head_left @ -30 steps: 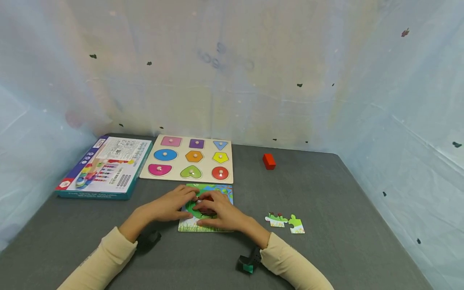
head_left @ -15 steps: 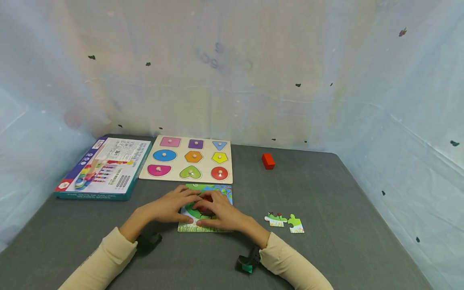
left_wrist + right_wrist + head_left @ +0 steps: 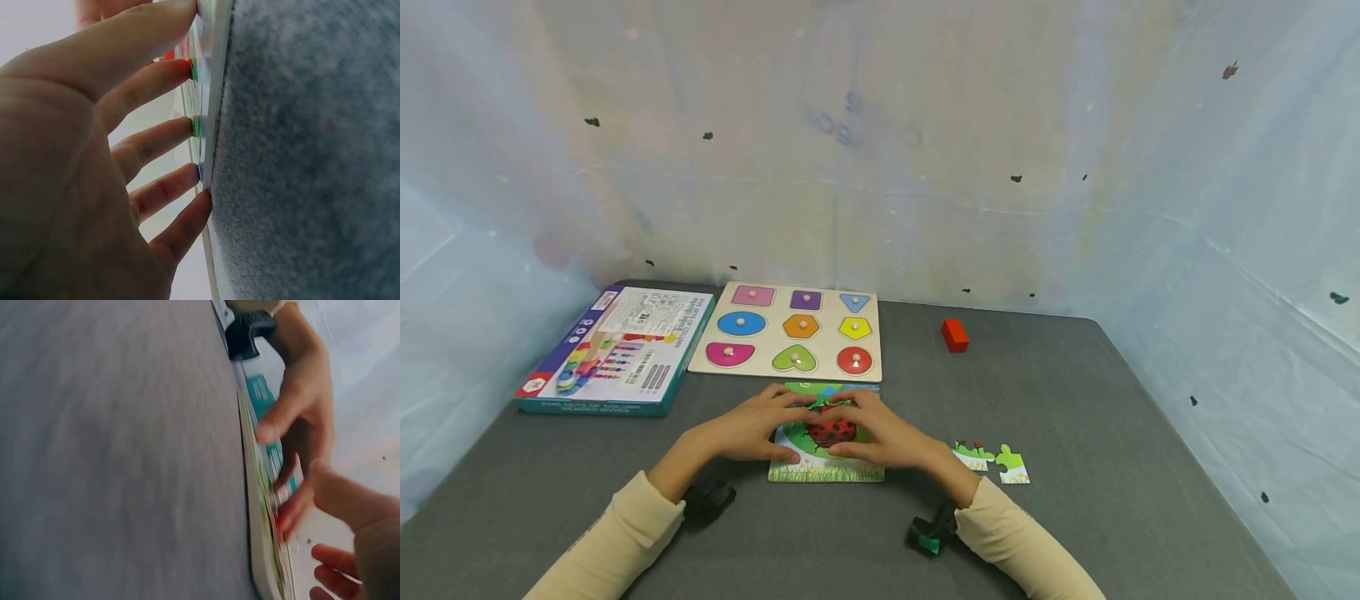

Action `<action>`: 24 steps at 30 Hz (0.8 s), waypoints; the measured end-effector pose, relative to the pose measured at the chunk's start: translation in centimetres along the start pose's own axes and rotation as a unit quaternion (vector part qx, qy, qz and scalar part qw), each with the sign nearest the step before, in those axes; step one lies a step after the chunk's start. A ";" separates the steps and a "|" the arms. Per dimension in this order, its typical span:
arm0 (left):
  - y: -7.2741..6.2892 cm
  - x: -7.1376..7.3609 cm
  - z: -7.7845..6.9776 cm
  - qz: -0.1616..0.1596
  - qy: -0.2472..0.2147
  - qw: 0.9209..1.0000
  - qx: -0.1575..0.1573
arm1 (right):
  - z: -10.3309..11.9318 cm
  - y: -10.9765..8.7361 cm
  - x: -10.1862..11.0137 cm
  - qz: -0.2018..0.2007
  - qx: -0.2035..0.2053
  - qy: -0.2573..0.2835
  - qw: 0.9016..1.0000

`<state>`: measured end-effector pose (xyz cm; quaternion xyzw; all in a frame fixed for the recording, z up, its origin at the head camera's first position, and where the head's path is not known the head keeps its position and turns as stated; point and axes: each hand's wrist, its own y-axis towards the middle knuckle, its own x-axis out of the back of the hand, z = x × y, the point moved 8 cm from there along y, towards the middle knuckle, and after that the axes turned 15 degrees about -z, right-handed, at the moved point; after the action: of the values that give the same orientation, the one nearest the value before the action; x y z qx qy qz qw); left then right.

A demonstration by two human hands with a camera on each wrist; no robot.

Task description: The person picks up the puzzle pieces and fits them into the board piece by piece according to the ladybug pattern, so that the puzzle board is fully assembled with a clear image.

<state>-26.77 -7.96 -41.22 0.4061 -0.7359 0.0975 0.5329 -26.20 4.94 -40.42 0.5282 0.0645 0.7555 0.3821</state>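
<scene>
A small jigsaw puzzle [image 3: 827, 473] with a red, black-spotted ladybug [image 3: 831, 431] on a green leaf lies flat on the dark table. My left hand [image 3: 752, 429] rests on its left side, fingers spread; in the left wrist view their tips touch the puzzle's surface [image 3: 209, 94]. Over the right side is my right hand [image 3: 883, 435], its fingers loosely bent and holding nothing. The right wrist view shows its thumb [image 3: 350, 497] raised off the board. Two loose jigsaw pieces, one white and green [image 3: 973, 458] and one mostly green [image 3: 1014, 467], lie to the right.
Behind the jigsaw lies a wooden peg board [image 3: 760, 333] with several coloured shapes. A flat toy box [image 3: 625, 346] is at the back left, and a red block [image 3: 955, 335] stands at the back right. Pale sheeting [image 3: 925, 125] encloses the table [image 3: 1075, 517].
My right hand has drawn a little to the right and off the picture's middle, so the ladybug shows. My left hand stays almost where it was.
</scene>
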 end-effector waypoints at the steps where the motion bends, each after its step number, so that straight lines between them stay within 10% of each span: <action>1: 0.0 0.0 0.0 0.001 0.000 1.000 0.001 | -0.2 -0.2 0.5 -0.007 -0.006 0.002 1.000; 12: -0.1 -0.3 0.5 0.005 0.002 1.000 0.009 | -3.0 -4.5 6.2 -0.062 -0.102 -0.018 0.993; 24: -0.1 -0.3 0.4 0.000 -0.002 1.000 0.006 | -5.1 -10.8 10.6 -0.034 -0.183 -0.053 0.981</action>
<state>-26.97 -8.12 -41.66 0.4093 -0.7368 0.1013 0.5286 -26.61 20.85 -40.09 0.4864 -0.0773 0.7116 0.5010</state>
